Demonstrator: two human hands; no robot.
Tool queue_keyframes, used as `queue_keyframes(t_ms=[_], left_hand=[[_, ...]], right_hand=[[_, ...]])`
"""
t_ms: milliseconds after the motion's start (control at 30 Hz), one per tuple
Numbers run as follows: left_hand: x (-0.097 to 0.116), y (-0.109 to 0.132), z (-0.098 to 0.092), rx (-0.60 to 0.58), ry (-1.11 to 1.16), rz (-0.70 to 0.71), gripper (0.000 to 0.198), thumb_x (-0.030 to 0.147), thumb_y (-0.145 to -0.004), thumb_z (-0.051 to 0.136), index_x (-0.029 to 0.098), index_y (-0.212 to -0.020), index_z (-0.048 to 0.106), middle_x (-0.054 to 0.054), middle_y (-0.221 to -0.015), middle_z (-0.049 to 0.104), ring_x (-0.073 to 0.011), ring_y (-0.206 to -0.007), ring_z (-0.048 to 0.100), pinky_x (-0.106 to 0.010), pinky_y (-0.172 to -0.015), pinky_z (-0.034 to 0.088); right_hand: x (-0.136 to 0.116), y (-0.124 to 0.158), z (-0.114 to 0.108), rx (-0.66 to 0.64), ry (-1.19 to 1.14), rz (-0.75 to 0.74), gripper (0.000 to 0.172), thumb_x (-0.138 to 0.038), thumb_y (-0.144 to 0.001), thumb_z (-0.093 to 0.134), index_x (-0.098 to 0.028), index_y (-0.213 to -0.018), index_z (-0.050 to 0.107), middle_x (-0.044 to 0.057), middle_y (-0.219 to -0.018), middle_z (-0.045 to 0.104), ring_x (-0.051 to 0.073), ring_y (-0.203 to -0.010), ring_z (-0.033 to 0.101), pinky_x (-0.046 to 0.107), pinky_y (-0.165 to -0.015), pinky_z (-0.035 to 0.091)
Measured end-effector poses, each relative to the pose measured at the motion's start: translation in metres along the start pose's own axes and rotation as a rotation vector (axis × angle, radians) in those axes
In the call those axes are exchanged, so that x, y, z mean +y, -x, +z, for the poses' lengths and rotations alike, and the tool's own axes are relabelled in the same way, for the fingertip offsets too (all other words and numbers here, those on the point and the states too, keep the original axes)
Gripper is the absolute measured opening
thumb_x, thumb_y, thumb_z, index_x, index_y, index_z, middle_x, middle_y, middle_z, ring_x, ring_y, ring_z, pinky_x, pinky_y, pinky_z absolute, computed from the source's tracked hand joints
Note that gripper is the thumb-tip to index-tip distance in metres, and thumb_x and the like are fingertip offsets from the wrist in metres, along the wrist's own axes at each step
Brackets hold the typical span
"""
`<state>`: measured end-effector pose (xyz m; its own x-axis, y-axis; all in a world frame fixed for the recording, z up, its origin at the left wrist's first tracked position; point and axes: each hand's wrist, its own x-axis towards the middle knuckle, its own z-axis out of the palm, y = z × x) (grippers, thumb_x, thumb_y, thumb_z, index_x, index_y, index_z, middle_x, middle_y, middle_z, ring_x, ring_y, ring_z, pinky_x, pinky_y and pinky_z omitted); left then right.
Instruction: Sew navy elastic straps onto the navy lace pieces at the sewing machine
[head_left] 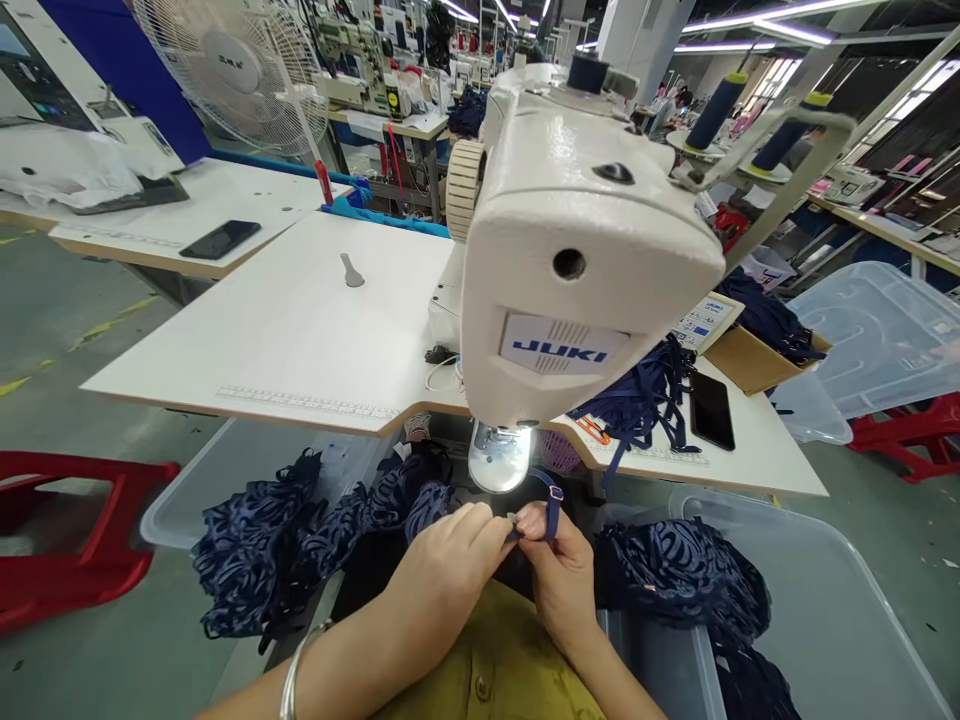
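Below the head of a white JUKI sewing machine [570, 280], my two hands meet in front of my body. My left hand [457, 560] is closed, its fingertips pinching dark blue fabric. Closed as well, my right hand [559, 570] grips a navy strap [553, 515] between thumb and fingers. A small metal slider [556, 493] sits on this strap, just above the right fingers. The strap loops up beside the machine's round metal plate [501, 457]. Exactly where the strap joins the left-hand fabric is hidden by my fingers.
Navy patterned garments [262, 545] hang over a clear bin at left; another pile [686, 575] lies in a bin at right. Navy straps [645, 395] and a phone [712, 411] rest on the right table. A red stool [75, 540] stands left, a fan [232, 65] behind.
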<state>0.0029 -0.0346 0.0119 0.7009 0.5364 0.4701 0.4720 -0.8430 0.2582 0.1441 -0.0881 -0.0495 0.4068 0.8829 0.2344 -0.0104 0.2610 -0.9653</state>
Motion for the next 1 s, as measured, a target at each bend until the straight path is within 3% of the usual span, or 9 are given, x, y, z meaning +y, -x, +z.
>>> queue_keyframes(t_ms=[233,300,400,533,633,767,867,933,1000], left_hand=[[-0.002,0.000,0.001,-0.023,0.028,0.004,0.024,0.021,-0.100,0.032,0.015,-0.102,0.055,0.000,-0.071,0.055,-0.0142,-0.061,0.053,-0.025,-0.054,0.043],[-0.004,0.000,0.001,-0.027,0.052,0.000,0.025,0.021,-0.099,0.033,0.016,-0.100,0.057,0.000,-0.070,0.055,-0.0144,-0.060,0.053,-0.025,-0.053,0.041],[-0.007,-0.002,-0.001,-0.075,0.156,-0.073,0.023,0.023,-0.098,0.038,0.020,-0.092,0.060,0.001,-0.069,0.056,-0.0137,-0.060,0.054,-0.024,-0.053,0.040],[-0.010,-0.010,-0.010,-0.225,0.416,-0.271,0.014,0.025,-0.094,0.049,0.022,-0.087,0.061,0.003,-0.077,0.062,-0.0110,-0.069,0.059,-0.020,-0.061,0.044],[-0.017,-0.021,-0.018,-0.241,0.417,-0.308,0.011,0.030,-0.093,0.052,0.022,-0.088,0.059,0.004,-0.082,0.063,-0.0112,-0.072,0.061,-0.020,-0.063,0.045],[-0.033,-0.032,-0.018,-0.026,0.082,-0.208,0.021,0.035,-0.096,0.045,0.018,-0.092,0.057,-0.002,-0.084,0.062,-0.0156,-0.072,0.061,-0.025,-0.063,0.047],[-0.042,-0.030,-0.013,0.149,-0.059,0.023,0.019,0.023,-0.097,0.041,0.016,-0.099,0.059,-0.006,-0.094,0.066,-0.0178,-0.086,0.062,-0.030,-0.078,0.048],[-0.045,-0.024,-0.009,0.182,-0.064,0.219,0.024,0.013,-0.096,0.040,0.014,-0.112,0.058,-0.008,-0.107,0.067,-0.0181,-0.102,0.060,-0.033,-0.093,0.043],[-0.045,-0.016,-0.004,0.164,-0.066,0.311,0.030,0.011,-0.095,0.042,0.012,-0.122,0.055,-0.009,-0.115,0.066,-0.0172,-0.112,0.056,-0.032,-0.101,0.038]], right_hand=[[-0.006,-0.004,0.000,0.002,-0.050,-0.092,0.007,-0.028,-0.083,0.067,-0.025,-0.076,0.066,0.000,-0.075,0.067,0.017,-0.075,0.064,0.030,-0.071,0.054],[-0.007,-0.004,-0.001,0.000,-0.060,-0.083,0.006,-0.025,-0.082,0.068,-0.025,-0.076,0.067,0.000,-0.075,0.067,0.016,-0.075,0.064,0.030,-0.072,0.054],[-0.013,-0.007,-0.003,-0.020,-0.051,-0.041,0.006,-0.022,-0.081,0.068,-0.024,-0.075,0.068,-0.001,-0.074,0.067,0.015,-0.072,0.064,0.027,-0.069,0.054],[-0.028,-0.019,-0.001,-0.069,-0.021,0.075,0.004,-0.020,-0.078,0.069,-0.023,-0.074,0.069,-0.001,-0.072,0.068,0.014,-0.067,0.063,0.023,-0.063,0.052],[-0.039,-0.034,0.005,-0.078,-0.023,0.176,0.002,-0.023,-0.077,0.068,-0.022,-0.077,0.070,-0.001,-0.074,0.070,0.015,-0.069,0.064,0.023,-0.063,0.052],[-0.041,-0.051,0.016,-0.028,0.069,0.197,0.008,-0.028,-0.079,0.067,-0.021,-0.082,0.070,0.000,-0.079,0.070,0.015,-0.073,0.063,0.024,-0.069,0.050],[-0.037,-0.055,0.020,-0.033,0.175,0.162,0.012,-0.031,-0.082,0.064,-0.022,-0.087,0.069,-0.001,-0.079,0.067,0.014,-0.070,0.058,0.023,-0.068,0.046],[-0.035,-0.057,0.020,-0.040,0.199,0.167,0.013,-0.031,-0.083,0.062,-0.022,-0.090,0.067,-0.002,-0.077,0.063,0.013,-0.067,0.053,0.023,-0.066,0.044],[-0.034,-0.059,0.020,-0.035,0.174,0.182,0.013,-0.030,-0.083,0.062,-0.022,-0.093,0.062,-0.003,-0.076,0.059,0.012,-0.066,0.050,0.023,-0.065,0.043]])
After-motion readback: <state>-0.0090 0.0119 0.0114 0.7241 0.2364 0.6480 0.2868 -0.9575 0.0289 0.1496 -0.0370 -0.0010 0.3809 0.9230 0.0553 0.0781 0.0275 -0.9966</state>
